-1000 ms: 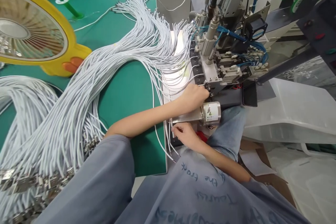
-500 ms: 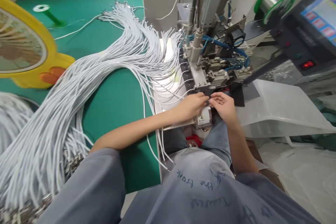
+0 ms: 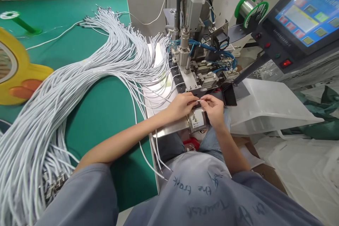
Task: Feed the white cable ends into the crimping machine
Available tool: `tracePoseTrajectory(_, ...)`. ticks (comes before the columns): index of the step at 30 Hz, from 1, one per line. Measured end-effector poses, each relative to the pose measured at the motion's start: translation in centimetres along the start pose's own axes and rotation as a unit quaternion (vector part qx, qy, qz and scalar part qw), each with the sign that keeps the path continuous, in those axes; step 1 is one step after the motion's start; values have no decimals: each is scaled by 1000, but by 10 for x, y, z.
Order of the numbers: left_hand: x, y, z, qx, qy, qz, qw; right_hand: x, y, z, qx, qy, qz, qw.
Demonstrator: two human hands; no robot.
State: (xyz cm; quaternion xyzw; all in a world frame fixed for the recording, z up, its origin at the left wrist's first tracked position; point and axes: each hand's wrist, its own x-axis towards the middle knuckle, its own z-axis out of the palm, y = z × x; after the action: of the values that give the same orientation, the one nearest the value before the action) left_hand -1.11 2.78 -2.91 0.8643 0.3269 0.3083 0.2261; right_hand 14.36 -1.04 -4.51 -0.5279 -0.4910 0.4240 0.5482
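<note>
My left hand [image 3: 182, 106] pinches a white cable close to its end, at the front of the machine [image 3: 189, 60]. Opposite it, my right hand [image 3: 212, 109] has thumb and forefinger closed on the tip of the same cable [image 3: 199, 100]. Both sets of fingertips nearly meet, just above a motor with a white label [image 3: 197, 118]. Other white cables [image 3: 156, 93] run from the machine's black holders [image 3: 180, 79] back over a lit white plate to the large bundle [image 3: 92, 65]. The cable tip itself is mostly hidden by fingers.
On the left, a yellow fan [image 3: 23, 74] and a green spool [image 3: 23, 24] stand on the green table [image 3: 97, 113]. A solder wire reel [image 3: 250, 10] and a touch screen [image 3: 308, 14] rise at the right. Below them sits a translucent plastic bin [image 3: 278, 102].
The camera view has swung right, so the whole scene sits further left and more of the screen shows. Both hands stay together at the machine's front, and the pale cable tip now shows between them.
</note>
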Motion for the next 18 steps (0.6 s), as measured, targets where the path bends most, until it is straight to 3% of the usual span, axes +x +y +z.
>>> tracePoseTrajectory(8,0,-1,-2,32,-47,4,998,1,-7,-5,-153,-12,-95,984)
tracePoseTrajectory(13,1,-1,-5,43,-71,8,996,0,-14,-10,-174,-43,-111,977)
tracePoseTrajectory(18,0,-4,-1,15,-11,13,1000,3,-13,-12,-182,-25,-107,977)
